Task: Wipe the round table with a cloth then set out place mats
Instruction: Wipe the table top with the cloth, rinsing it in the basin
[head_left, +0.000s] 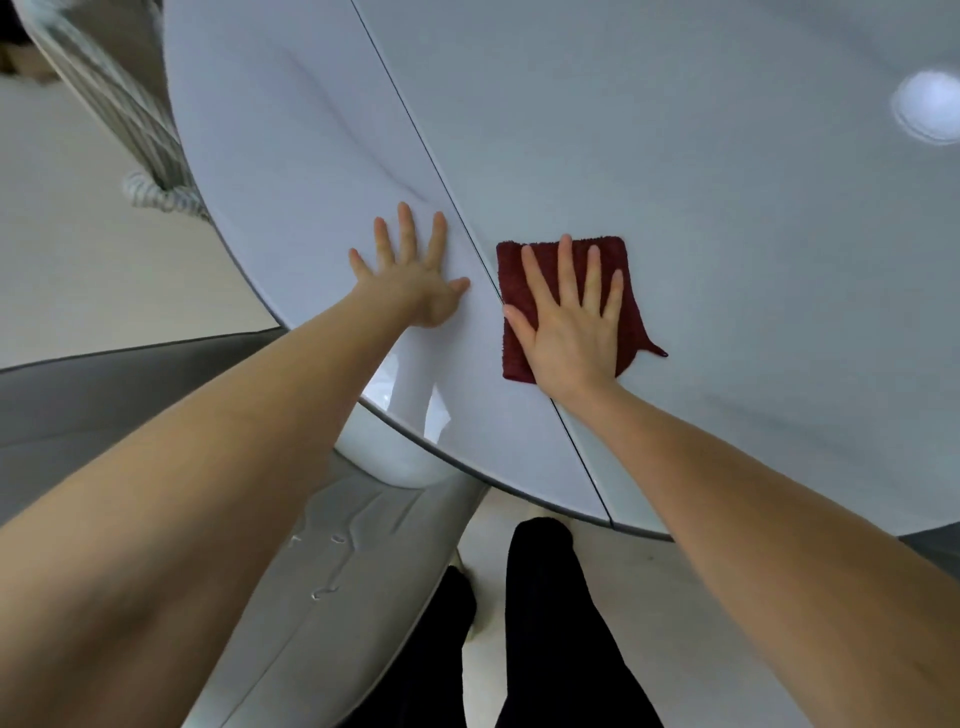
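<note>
Head view, from the person's body outward. Nearest the camera, two legs in dark trousers (550, 623) stand on a pale floor (649, 597), beside the grey seat of a chair (332, 561) pushed partly under the table. Both bare forearms reach forward over the rim of the round table (727, 208), a glossy white top crossed by a thin dark seam (431, 156) running from the near edge toward the far side. The left hand (415, 275) lies flat on the tabletop just left of the seam, fingers straight and spread wide, holding nothing. The right hand (571, 327) lies just right of the seam with straight, slightly spread fingers, pressing palm-down on the cloth (631, 317), a dark red, roughly square folded towel resting flat on the table near its close edge; one corner of the cloth trails out to the right of the wrist. Farther across the tabletop, at upper right, a bright round reflection (927, 106) shows on the surface. Beyond the table's left rim, a slatted grey chair back (111, 98) stands on the floor.
</note>
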